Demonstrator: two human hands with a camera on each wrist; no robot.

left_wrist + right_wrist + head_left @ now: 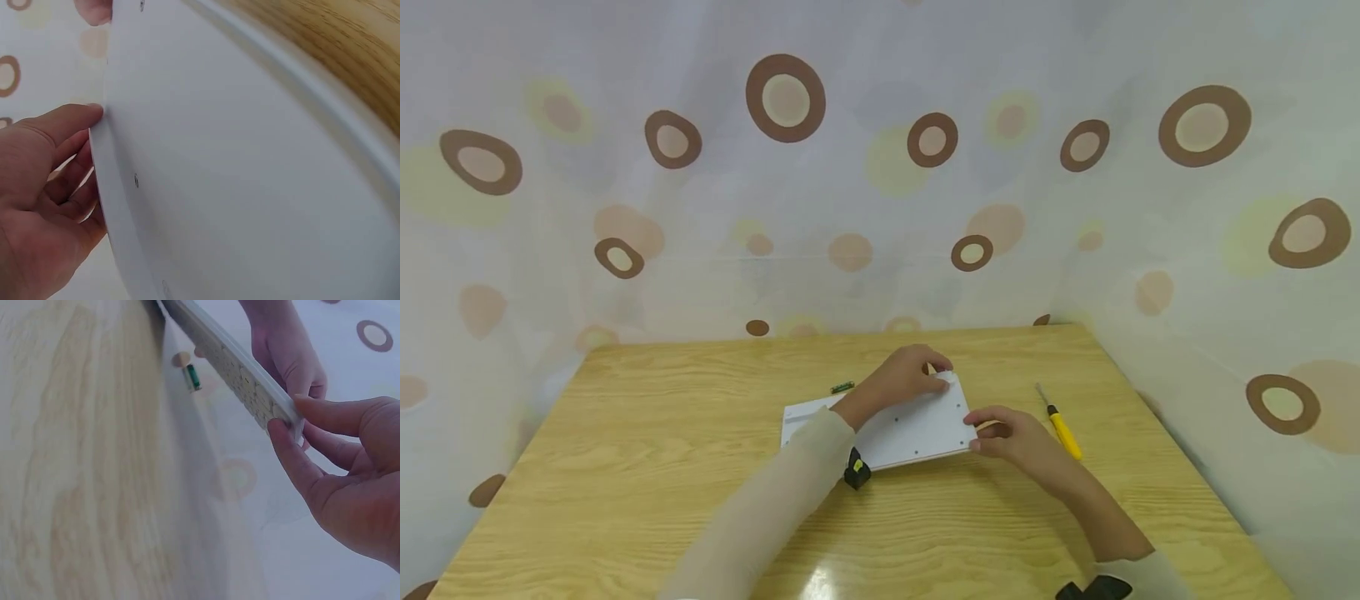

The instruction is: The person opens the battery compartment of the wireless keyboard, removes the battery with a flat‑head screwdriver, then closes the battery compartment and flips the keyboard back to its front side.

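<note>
A white keyboard is held over the table with its screw-dotted underside up. In the right wrist view, the keyboard shows its keys on the face turned down. My left hand reaches across it and grips the far edge near the right corner, thumb on the underside. Between thumb and fingers, my right hand pinches the right end. The left wrist view has the left hand at the keyboard's edge, with small screws along the white back.
Behind the keyboard lies a small green battery on the wooden table. To the right of the right hand is a screwdriver with a yellow handle. A patterned curtain surrounds the table's back and sides.
</note>
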